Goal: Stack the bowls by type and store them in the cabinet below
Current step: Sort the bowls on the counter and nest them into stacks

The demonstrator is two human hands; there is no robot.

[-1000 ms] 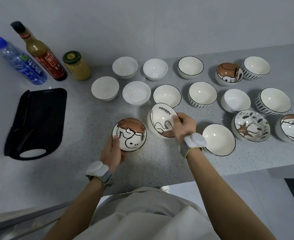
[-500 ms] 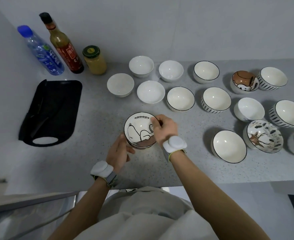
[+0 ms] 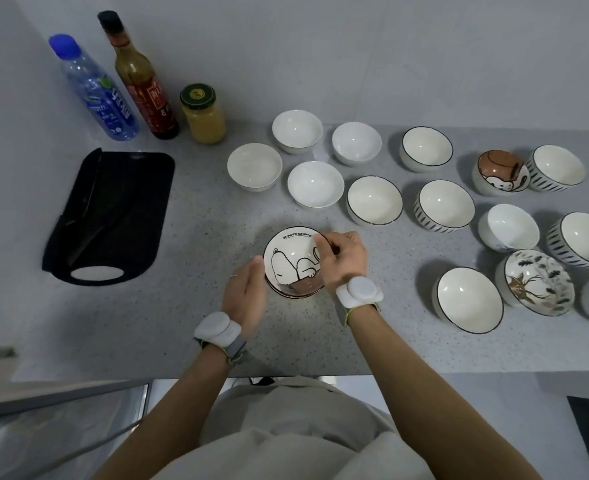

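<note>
Counter (image 3: 199,216) of grey speckled stone fills mid-frame. One black board (image 3: 113,216) lies at left. Upper left stand two bottles: one blue-capped (image 3: 95,91), one dark with a red label (image 3: 140,77) whose writing is too small to read, then one jar (image 3: 203,114). Fourteen loose bowls spread to the right: five plain white, three black-rimmed, three striped, two cartoon, one with a deer. At centre sits a stack (image 3: 295,261) reading "SNOOPY"; the left hand (image 3: 246,296) cups its side, the right hand (image 3: 343,259) pinches its rim.
</note>
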